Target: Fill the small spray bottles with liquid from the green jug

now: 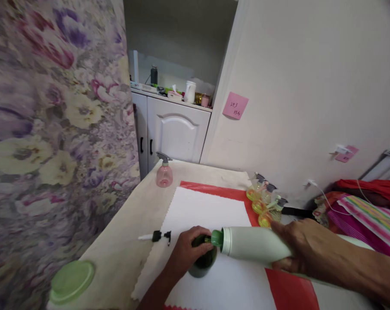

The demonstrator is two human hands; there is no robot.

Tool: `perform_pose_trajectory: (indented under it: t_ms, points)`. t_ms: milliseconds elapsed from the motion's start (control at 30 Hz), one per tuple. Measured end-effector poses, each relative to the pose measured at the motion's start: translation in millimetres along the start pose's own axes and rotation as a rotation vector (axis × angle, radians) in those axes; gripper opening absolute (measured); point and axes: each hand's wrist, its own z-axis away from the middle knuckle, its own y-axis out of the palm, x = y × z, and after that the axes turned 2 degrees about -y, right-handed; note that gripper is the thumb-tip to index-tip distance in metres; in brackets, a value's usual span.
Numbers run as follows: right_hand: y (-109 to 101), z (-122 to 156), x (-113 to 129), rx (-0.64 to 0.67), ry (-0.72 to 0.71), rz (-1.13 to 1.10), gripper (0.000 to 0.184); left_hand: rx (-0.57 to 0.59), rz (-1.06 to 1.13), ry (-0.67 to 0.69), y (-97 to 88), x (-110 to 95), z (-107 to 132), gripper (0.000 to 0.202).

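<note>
My left hand [195,247] is wrapped around the upper part of a dark green bottle [203,265], which stands on a white sheet with a wavy edge [178,215]. From the right, my right hand [295,245] grips a pale green pitcher [255,243], tipped on its side. Its mouth faces the bottle's top, where something translucent green [217,238] juts out; I cannot tell whether it is liquid or a spout. Left of the bottle lies a black pump head with a white tube [156,236]. A light green round lid [72,277] rests at the table's near left.
A pink spray bottle [164,174] stands at the far left of the table. Several spray bottles with yellow liquid [264,202] cluster at the right edge. Red paper [292,288] lies under the white sheet. Behind are a white cabinet [178,127] and a floral curtain [59,129].
</note>
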Motion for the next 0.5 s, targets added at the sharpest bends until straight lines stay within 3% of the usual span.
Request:
perform_pose_trajectory:
  t_ms: [500]
  points:
    - [2.5,1.3,-1.5,-0.005,-0.005,-0.003,0.030,0.004,0.007,-0.002,0.9,-0.6,1.5,0.017]
